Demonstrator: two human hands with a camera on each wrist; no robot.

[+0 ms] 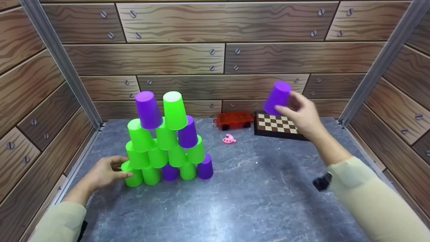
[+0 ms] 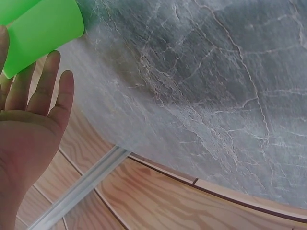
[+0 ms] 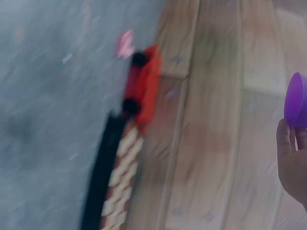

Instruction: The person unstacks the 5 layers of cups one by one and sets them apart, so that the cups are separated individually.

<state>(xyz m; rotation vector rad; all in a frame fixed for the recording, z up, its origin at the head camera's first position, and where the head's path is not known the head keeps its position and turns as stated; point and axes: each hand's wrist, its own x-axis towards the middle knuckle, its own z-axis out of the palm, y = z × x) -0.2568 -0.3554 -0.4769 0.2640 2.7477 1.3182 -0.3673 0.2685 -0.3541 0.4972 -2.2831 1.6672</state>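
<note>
A pyramid of upside-down green and purple cups stands left of centre. My left hand (image 1: pixel 104 172) is at its lower left, touching the end green cup (image 1: pixel 133 177) of the bottom row. In the left wrist view the fingers (image 2: pixel 45 88) lie nearly straight along that green cup (image 2: pixel 45 33). A purple cup (image 1: pixel 146 109) and a green cup (image 1: pixel 174 111) form the top row. My right hand (image 1: pixel 304 116) grips another purple cup (image 1: pixel 278 97), tilted and raised in the air to the right of the pyramid. The right wrist view catches only part of this purple cup (image 3: pixel 298 100).
Near the back wall sit a red toy wagon (image 1: pixel 234 120) and a checkered board (image 1: pixel 277 125) with a dark frame. A small pink toy (image 1: pixel 228 139) lies before the wagon. Wood-patterned walls (image 1: pixel 174 22) enclose the grey marbled table (image 1: pixel 235 201) at the back and sides.
</note>
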